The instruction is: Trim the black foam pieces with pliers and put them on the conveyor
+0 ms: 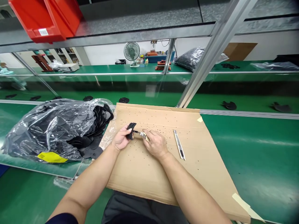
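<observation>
In the head view, my left hand (121, 139) pinches a stack of thin black curved pieces (131, 131) by its edge, above the cardboard. My right hand (156, 143) is closed around a small pair of nippers (142, 134) with shiny metal and a pale handle. Their dark tip points left and reaches the black pieces; whether it touches them I cannot tell. Under both hands lies a cardboard sheet (205, 180) sprinkled with small black bits. A utility knife (179, 145) rests on it, right of my right hand.
To the left, a clear plastic bag (51, 127) spills flat black pieces (102, 116) beside the cardboard. Behind is a green belt (149, 93) carrying several black stacks. A slanted metal post (205, 62) rises behind the cardboard; a red bin (46, 21) sits on the overhead shelf.
</observation>
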{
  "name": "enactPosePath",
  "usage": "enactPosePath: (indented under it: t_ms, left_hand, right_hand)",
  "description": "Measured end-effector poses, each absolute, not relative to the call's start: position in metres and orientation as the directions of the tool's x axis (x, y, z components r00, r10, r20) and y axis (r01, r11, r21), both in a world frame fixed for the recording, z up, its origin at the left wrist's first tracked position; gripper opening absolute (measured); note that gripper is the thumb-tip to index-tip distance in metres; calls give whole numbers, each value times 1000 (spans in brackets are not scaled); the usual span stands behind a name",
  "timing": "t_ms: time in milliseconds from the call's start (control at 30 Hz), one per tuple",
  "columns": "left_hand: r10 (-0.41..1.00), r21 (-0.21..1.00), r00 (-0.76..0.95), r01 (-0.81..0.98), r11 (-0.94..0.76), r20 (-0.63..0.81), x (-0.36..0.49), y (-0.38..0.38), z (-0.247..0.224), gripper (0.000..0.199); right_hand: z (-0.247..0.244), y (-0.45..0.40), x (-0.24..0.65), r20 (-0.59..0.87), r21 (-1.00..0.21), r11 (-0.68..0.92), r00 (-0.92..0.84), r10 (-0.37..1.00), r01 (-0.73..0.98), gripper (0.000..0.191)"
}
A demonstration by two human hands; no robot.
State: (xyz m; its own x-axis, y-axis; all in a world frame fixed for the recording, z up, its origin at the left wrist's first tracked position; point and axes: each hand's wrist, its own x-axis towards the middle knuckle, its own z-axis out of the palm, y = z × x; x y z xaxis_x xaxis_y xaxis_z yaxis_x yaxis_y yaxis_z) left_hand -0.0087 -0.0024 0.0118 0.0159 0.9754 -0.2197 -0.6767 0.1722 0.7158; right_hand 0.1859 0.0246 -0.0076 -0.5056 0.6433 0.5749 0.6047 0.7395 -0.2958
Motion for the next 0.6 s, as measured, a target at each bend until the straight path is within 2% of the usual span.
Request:
enactPosePath:
  t_ms: [133, 333, 467, 600]
  left_hand:
    - [972, 678, 28, -712, 183, -233, -9, -2, 11, 46]
    - [968, 661, 35, -724, 196, -248, -9, 0, 9, 39]
    - [966, 667, 8, -722, 184, -258, -7, 1, 9, 35]
    - [959, 714, -75, -684, 151, -274, -5, 2, 9, 41]
  right_hand:
    - [-4, 24, 186, 547, -266, 716, -511, 663, 646, 37]
    - [-4, 23, 184, 501, -299, 676, -492, 712, 673, 40]
    - [-9, 24, 181, 505, -417, 667, -452, 735, 618, 37]
    - [-8, 25, 181, 518, -559, 627, -363, 775, 542, 29]
